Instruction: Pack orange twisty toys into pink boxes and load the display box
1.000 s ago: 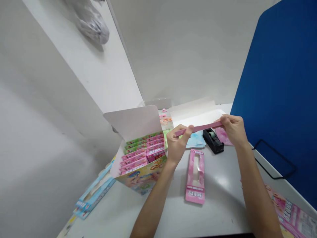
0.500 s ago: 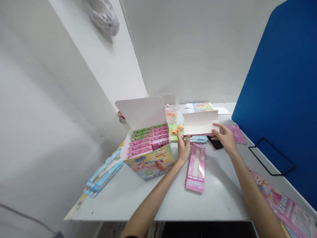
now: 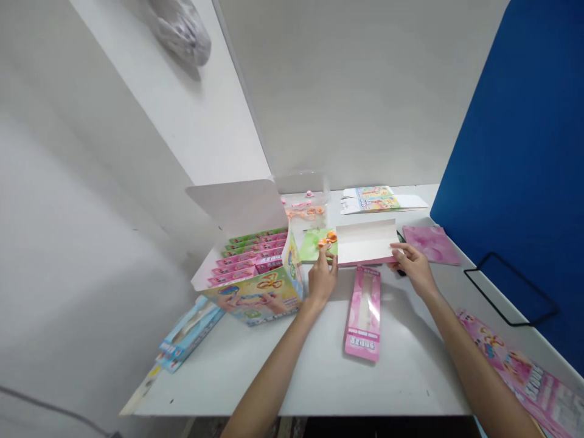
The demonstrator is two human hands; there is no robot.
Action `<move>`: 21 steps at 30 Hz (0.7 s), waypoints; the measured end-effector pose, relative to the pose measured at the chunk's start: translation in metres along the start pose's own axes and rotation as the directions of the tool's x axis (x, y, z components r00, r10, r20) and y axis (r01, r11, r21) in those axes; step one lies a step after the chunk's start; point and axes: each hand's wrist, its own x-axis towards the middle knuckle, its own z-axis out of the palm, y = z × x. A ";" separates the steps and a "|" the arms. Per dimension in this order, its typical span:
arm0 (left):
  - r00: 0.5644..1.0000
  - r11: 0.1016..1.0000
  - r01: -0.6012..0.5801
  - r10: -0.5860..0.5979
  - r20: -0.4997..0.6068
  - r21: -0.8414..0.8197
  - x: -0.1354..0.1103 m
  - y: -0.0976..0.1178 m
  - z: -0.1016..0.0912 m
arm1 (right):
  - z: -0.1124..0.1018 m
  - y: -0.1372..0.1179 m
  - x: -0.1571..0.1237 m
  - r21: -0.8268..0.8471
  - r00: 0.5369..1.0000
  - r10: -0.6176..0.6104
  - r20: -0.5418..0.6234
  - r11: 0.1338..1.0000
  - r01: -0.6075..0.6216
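My hands hold a folded card with a white inner face and a pink lower edge (image 3: 365, 242) low over the table, between them. My right hand (image 3: 413, 269) grips its right end. My left hand (image 3: 322, 280) pinches its left end, with fingertips next to a green card bearing orange toy pieces (image 3: 319, 245). Below the hands lies a pink blister card with a clear window (image 3: 362, 313). A black tape dispenser (image 3: 400, 234) is almost hidden behind the folded card.
An open display box of pink and green packs (image 3: 253, 267) stands left of my left hand. Behind are a clear plastic tray (image 3: 303, 201) and flat printed cards (image 3: 376, 201). A pink sheet (image 3: 431, 244), blue packaging (image 3: 189, 334), printed pink sheets (image 3: 515, 371) and a blue partition (image 3: 511, 121) surround the white table (image 3: 292, 383).
The card has gone from a raised pink strip to an opened white panel held lower. It now hides the tape dispenser. The view has tilted and shows more of the table.
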 end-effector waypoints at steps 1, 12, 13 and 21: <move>0.999 0.985 -0.046 0.049 -0.009 0.169 -0.003 0.004 -0.002 | -0.001 0.001 0.000 0.001 1.000 -0.004 -0.007 1.000 0.004; 0.947 0.820 -0.114 0.261 -0.189 0.561 -0.024 0.032 -0.009 | -0.002 0.000 0.000 -0.017 1.000 0.007 -0.017 1.000 -0.007; 0.908 0.843 -0.150 0.324 -0.266 0.516 -0.024 0.028 -0.009 | -0.002 0.001 0.001 -0.006 1.000 0.012 -0.018 1.000 -0.012; 0.475 0.702 -0.477 0.712 -0.517 0.529 -0.011 0.008 -0.027 | -0.005 0.001 0.003 0.197 0.994 0.078 -0.077 0.978 -0.062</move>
